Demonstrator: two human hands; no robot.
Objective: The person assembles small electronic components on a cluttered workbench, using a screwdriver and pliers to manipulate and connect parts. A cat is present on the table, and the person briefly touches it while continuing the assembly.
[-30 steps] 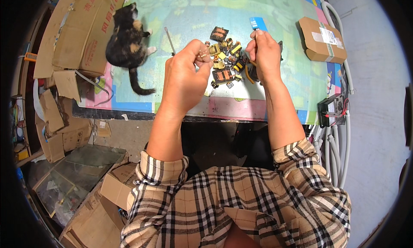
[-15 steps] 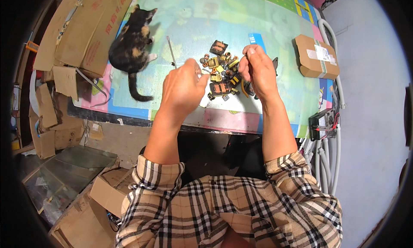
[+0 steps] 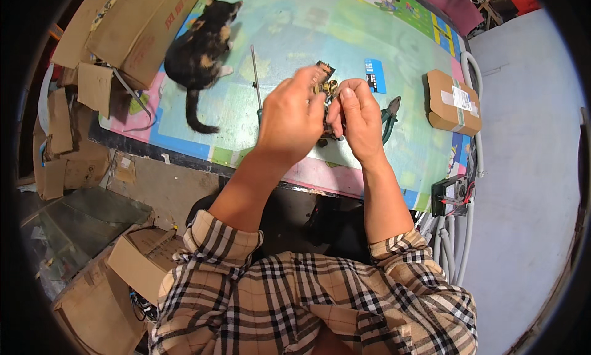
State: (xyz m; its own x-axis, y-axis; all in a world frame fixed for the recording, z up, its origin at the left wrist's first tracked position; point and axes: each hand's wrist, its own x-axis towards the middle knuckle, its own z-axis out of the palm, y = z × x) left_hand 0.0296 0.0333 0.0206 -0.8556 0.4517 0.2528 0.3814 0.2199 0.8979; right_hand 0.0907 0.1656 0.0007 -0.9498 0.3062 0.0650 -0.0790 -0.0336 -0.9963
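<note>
My left hand (image 3: pixel 292 116) hangs over the table in front of a pile of coils and small transformers (image 3: pixel 325 87). Motion smears its fingers, so what they hold, if anything, does not show. Close beside it, my right hand (image 3: pixel 358 117) has thumb and fingers pinched together; anything between them is too small to name. Both hands cover most of the pile. A screwdriver (image 3: pixel 256 78) lies left of my left hand, its handle partly behind that hand. Pliers with dark green handles (image 3: pixel 389 117) lie just right of my right hand, and a blue card (image 3: pixel 374 76) lies beyond it.
A dark cat with orange patches (image 3: pixel 198 52) sits on the table's left side, near a large cardboard box (image 3: pixel 143 41). A small cardboard box (image 3: pixel 452 104) stands at the right. A meter with red leads (image 3: pixel 449 196) and grey pipes (image 3: pixel 452 247) are by the right edge.
My hands have come closer together, the right one moving left and lower, and now hide more of the pile. The pliers show more fully. The whole view has shifted slightly.
</note>
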